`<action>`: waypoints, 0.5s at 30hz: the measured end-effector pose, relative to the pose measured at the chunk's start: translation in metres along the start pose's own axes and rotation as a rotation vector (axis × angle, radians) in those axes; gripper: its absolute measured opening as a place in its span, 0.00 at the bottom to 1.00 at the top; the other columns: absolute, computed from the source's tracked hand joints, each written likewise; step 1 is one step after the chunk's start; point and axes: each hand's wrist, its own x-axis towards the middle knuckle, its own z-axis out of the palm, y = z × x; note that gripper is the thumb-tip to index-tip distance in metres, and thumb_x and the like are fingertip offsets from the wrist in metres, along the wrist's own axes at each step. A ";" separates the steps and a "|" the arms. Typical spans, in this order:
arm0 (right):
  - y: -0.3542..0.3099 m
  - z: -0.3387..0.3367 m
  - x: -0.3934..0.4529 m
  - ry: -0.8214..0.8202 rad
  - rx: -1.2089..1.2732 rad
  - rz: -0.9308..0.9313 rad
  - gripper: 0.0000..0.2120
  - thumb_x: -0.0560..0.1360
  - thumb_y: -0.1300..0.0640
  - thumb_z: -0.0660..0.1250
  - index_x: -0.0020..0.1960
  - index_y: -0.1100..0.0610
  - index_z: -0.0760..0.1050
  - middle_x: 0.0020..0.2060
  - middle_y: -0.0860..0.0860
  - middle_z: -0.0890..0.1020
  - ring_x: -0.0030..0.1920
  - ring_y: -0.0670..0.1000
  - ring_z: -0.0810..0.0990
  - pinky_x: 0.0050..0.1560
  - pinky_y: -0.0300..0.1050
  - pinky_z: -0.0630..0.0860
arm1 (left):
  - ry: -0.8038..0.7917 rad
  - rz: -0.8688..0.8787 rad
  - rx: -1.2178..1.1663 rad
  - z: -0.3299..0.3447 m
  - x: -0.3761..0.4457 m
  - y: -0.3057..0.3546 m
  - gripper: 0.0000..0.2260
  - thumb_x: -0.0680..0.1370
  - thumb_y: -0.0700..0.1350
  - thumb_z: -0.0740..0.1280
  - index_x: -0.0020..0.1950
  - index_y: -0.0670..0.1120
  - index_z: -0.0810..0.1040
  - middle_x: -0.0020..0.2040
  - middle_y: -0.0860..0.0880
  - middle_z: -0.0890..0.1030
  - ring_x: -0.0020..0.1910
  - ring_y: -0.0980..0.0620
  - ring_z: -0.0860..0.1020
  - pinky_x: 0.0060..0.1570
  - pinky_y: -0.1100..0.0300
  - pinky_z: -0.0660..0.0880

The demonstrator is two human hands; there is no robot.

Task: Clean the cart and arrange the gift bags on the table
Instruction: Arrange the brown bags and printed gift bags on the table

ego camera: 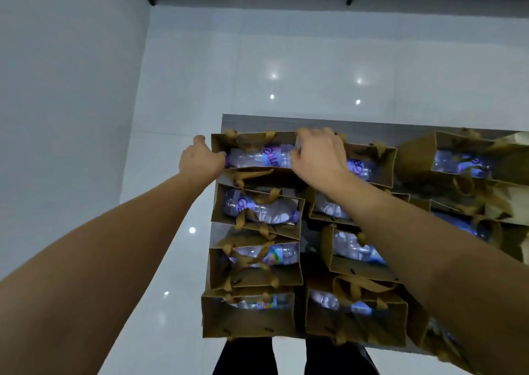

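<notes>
Brown paper gift bag [252,141] at the grey surface's [372,125] far-left corner: left hand [200,160] and right hand [317,157] grip its 2 ends.

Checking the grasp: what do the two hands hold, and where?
Both hold the far-left gift bag: left hand at its left end, right hand at its right end.
</notes>
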 end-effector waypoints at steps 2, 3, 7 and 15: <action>0.003 0.008 0.014 -0.007 -0.095 0.086 0.18 0.73 0.56 0.67 0.61 0.59 0.74 0.57 0.59 0.78 0.61 0.61 0.72 0.57 0.52 0.69 | -0.090 -0.054 -0.133 0.010 0.022 -0.009 0.27 0.79 0.48 0.68 0.77 0.48 0.67 0.68 0.40 0.75 0.65 0.38 0.75 0.62 0.47 0.76; 0.010 0.008 0.016 0.031 -0.099 0.137 0.22 0.71 0.58 0.68 0.64 0.59 0.73 0.60 0.60 0.76 0.64 0.61 0.70 0.59 0.53 0.68 | -0.133 -0.081 -0.212 0.014 0.029 -0.011 0.23 0.79 0.47 0.68 0.74 0.49 0.70 0.65 0.41 0.77 0.62 0.40 0.77 0.60 0.46 0.78; 0.071 0.001 0.011 0.035 -0.274 0.299 0.27 0.71 0.60 0.70 0.70 0.54 0.72 0.67 0.59 0.72 0.69 0.63 0.67 0.65 0.58 0.66 | -0.143 -0.117 -0.353 0.028 0.049 -0.011 0.11 0.85 0.47 0.61 0.65 0.47 0.76 0.57 0.43 0.80 0.53 0.42 0.80 0.44 0.49 0.82; 0.106 -0.012 0.024 -0.154 -0.268 0.295 0.13 0.76 0.65 0.64 0.56 0.55 0.81 0.46 0.60 0.81 0.47 0.63 0.79 0.42 0.49 0.74 | -0.042 -0.062 -0.298 0.032 0.070 0.007 0.12 0.84 0.50 0.58 0.60 0.49 0.79 0.53 0.42 0.80 0.51 0.37 0.81 0.50 0.42 0.82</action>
